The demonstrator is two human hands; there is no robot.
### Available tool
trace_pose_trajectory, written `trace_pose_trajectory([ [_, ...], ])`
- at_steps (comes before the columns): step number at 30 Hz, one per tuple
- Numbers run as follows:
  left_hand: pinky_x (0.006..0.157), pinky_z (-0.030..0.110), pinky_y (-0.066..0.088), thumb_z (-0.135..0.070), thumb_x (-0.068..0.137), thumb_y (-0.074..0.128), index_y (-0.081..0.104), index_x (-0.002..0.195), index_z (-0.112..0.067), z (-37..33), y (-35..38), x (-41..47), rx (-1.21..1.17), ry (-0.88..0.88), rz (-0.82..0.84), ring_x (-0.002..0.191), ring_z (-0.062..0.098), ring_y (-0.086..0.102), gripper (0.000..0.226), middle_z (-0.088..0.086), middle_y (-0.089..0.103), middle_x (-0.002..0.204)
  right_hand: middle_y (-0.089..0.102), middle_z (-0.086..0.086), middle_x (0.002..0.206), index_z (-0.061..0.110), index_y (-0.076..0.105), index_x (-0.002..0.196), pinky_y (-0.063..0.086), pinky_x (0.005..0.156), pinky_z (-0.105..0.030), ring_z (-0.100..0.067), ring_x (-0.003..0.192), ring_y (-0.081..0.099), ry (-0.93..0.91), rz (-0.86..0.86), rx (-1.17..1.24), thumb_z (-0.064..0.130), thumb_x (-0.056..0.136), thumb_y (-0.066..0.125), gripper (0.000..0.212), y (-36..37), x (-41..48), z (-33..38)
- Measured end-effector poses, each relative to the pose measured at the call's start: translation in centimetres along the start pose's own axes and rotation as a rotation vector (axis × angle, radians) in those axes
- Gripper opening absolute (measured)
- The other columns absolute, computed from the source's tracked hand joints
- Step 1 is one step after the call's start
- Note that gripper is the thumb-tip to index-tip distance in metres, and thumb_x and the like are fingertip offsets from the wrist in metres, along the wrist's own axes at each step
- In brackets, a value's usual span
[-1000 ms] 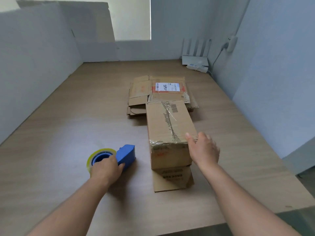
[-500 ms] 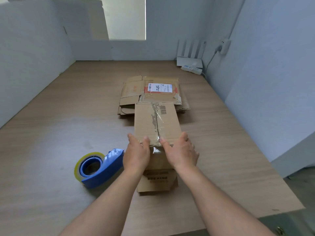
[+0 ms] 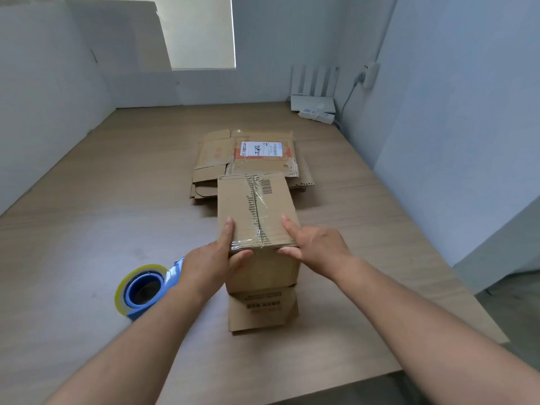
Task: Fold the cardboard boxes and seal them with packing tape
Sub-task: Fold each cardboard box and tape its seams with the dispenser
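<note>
Both hands grip the taped box (image 3: pixel 257 211) at its near top edge mid-tabletop (image 3: pixel 87 217): left hand (image 3: pixel 211 263) and right hand (image 3: pixel 317 248) pinching. Flattened cartons (image 3: pixel 233 159) touch behind; tape dispenser (image 3: pixel 143 289) sits left, bare wood around.

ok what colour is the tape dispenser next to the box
Blue, holding a roll of yellowish tape. The tape dispenser shows in the head view, partly behind the left forearm.

wooden table (image 3: pixel 87 229) | white router (image 3: pixel 314 96), power strip (image 3: pixel 317 116) far-right corner
</note>
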State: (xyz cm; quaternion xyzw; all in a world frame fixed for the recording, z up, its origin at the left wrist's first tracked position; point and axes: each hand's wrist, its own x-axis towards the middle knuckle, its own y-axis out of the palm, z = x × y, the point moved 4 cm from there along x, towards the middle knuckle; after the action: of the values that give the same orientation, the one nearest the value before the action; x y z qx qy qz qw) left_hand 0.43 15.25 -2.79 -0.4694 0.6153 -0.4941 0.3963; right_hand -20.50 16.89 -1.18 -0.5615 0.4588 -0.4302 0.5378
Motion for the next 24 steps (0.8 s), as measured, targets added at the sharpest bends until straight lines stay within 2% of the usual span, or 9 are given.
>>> trace_pose_trajectory([
  [4,0.076,0.029,0.035,-0.056,0.097,0.033,-0.007,0.150,-0.042,1.7,0.0,0.2,-0.125,0.094,0.150,0.108,0.028,0.056,0.067,0.005,0.060,0.128,0.057,-0.004,0.124,0.028,0.005,0.152,0.046,0.084,-0.037,-0.026,0.108,0.055,-0.174,0.061,0.070,0.048,0.100,0.029,0.061,0.2,-0.8,-1.2],
  [7,0.084,0.027,0.037,-0.051,0.099,0.035,-0.007,0.144,-0.056,2.8,-0.2,0.1,-0.291,0.118,0.268,0.102,0.023,0.054,0.062,0.006,0.059,0.128,0.054,-0.004,0.127,0.030,0.000,0.152,0.045,0.088,-0.037,-0.026,0.111,0.052,-0.206,0.112,0.123,0.042,0.102,0.029,0.059,0.0,-0.8,-1.4],
  [8,0.090,0.026,0.037,-0.048,0.099,0.038,-0.006,0.142,-0.058,3.0,-0.3,0.0,-0.350,0.126,0.297,0.106,0.021,0.053,0.063,0.002,0.056,0.133,0.053,-0.005,0.130,0.032,-0.001,0.151,0.044,0.091,-0.036,-0.026,0.113,0.052,-0.200,0.148,0.157,0.041,0.102,0.030,0.059,-0.1,-0.8,-1.5],
  [10,0.103,0.022,0.033,-0.036,0.099,0.046,-0.007,0.139,-0.059,3.1,-0.7,0.1,-0.448,0.137,0.350,0.123,0.016,0.049,0.070,-0.008,0.046,0.143,0.052,-0.009,0.136,0.039,-0.002,0.150,0.042,0.091,-0.034,-0.027,0.112,0.052,-0.167,0.249,0.218,0.032,0.100,0.039,0.065,-0.6,-0.7,-2.0],
  [13,0.109,0.023,0.031,-0.024,0.091,0.050,-0.005,0.139,-0.058,3.4,-1.6,0.3,-0.418,0.146,0.461,0.125,0.012,0.047,0.080,-0.010,0.043,0.145,0.051,-0.009,0.138,0.054,0.001,0.144,0.042,0.080,-0.030,-0.018,0.092,0.052,-0.138,0.376,0.208,0.012,0.088,0.046,0.084,-1.5,-0.5,-3.1],
  [15,0.110,0.027,0.033,-0.025,0.088,0.051,-0.002,0.143,-0.057,3.5,-2.4,0.5,-0.334,0.176,0.505,0.128,0.010,0.047,0.082,-0.009,0.044,0.146,0.047,-0.004,0.142,0.055,0.007,0.144,0.045,0.088,-0.032,-0.019,0.104,0.053,-0.161,0.355,0.153,0.015,0.091,0.050,0.080,-2.3,0.0,-3.3],
  [17,0.108,0.029,0.038,-0.030,0.093,0.053,-0.004,0.143,-0.057,3.6,-3.1,1.0,-0.173,0.217,0.475,0.128,0.009,0.048,0.081,-0.007,0.048,0.143,0.049,0.000,0.140,0.048,0.016,0.146,0.043,0.095,-0.037,-0.022,0.118,0.050,-0.212,0.290,0.089,0.031,0.092,0.057,0.070,-2.8,0.5,-2.9],
  [20,0.102,0.027,0.040,-0.042,0.094,0.053,-0.016,0.139,-0.054,3.5,-3.5,1.4,0.012,0.277,0.420,0.124,0.014,0.051,0.083,-0.002,0.053,0.139,0.056,0.001,0.130,0.038,0.024,0.148,0.043,0.085,-0.033,-0.023,0.115,0.052,-0.298,0.208,0.018,0.044,0.090,0.058,0.067,-3.1,0.8,-2.3],
  [24,0.095,0.026,0.042,-0.051,0.092,0.052,-0.014,0.146,-0.047,3.2,-2.8,1.4,0.082,0.304,0.410,0.118,0.017,0.055,0.086,0.000,0.056,0.136,0.058,-0.005,0.119,0.024,0.026,0.149,0.042,0.078,-0.033,-0.024,0.106,0.054,-0.365,0.079,-0.063,0.047,0.092,0.053,0.067,-2.5,0.3,-1.9],
])
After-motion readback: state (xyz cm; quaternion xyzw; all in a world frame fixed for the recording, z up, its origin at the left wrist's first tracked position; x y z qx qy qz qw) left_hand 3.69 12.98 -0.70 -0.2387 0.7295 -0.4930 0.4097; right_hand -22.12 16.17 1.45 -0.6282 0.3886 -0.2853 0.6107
